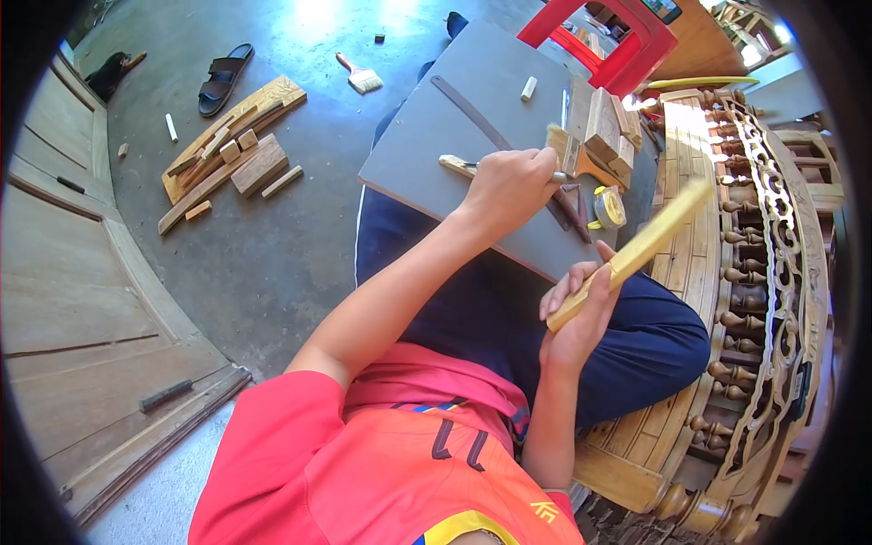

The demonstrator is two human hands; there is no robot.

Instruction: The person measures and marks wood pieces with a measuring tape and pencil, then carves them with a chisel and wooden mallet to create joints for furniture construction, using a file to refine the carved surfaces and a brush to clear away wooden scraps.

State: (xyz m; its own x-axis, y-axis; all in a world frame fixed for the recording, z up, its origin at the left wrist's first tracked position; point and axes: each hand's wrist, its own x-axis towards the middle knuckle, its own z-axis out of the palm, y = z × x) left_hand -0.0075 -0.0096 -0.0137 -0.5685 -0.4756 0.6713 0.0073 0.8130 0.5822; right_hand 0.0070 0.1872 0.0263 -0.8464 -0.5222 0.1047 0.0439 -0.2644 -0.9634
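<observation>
My left hand (513,189) is closed around a slim tool, with a dark tip on one side and a metal end (559,178) on the other. It is above a grey board (427,127) lying over my lap, beside a small wood piece (454,167). My right hand (581,313), palm up, grips the lower end of a pale wooden strip (649,241) that slants up to the right. Between the hands and the board's right side are a yellow tape measure (609,208), a dark metal tool (574,216) and a long ruler (472,113).
Wood blocks (602,127) and a brush (561,143) sit at the board's right. On the floor are wood offcuts (259,165), a paintbrush (363,80) and a sandal (223,80). A red stool (609,68) stands ahead; carved wooden railing (749,272) runs along the right.
</observation>
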